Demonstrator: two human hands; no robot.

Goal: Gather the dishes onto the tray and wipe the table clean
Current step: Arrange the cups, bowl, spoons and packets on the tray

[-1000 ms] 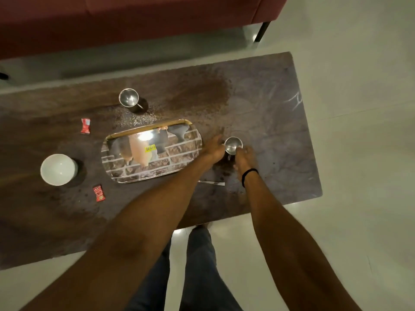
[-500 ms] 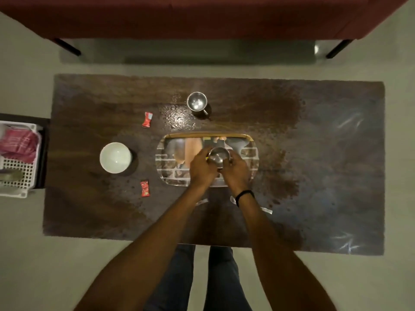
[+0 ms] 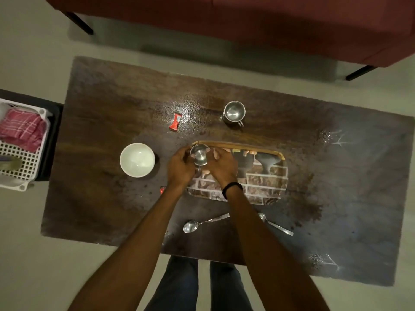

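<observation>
While both hands grip one steel cup [image 3: 199, 155] over the tray's [image 3: 265, 187] left end, gathering has barely begun.
Left hand [image 3: 180, 168] and right hand [image 3: 222, 166] are closed around the cup; set down or not, cannot tell. Nothing else seems loaded. Left on the table [image 3: 348, 198]: second cup [image 3: 234, 112], bowl [image 3: 137, 159], two spoons [image 3: 203, 223] [image 3: 275, 224], red wrapper [image 3: 175, 122]. Spills show; wiping looks undone. Cloth [image 3: 21, 129] sits in a side basket [image 3: 22, 167].

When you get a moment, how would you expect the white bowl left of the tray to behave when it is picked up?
The white bowl looks glazed and ceramic, so it is probably stiff, breakable and fairly heavy for its size. It sits upright and looks empty, so tipping or spilling seems unlikely. The table around it looks speckled and wet, so its base may be slippery.
</observation>
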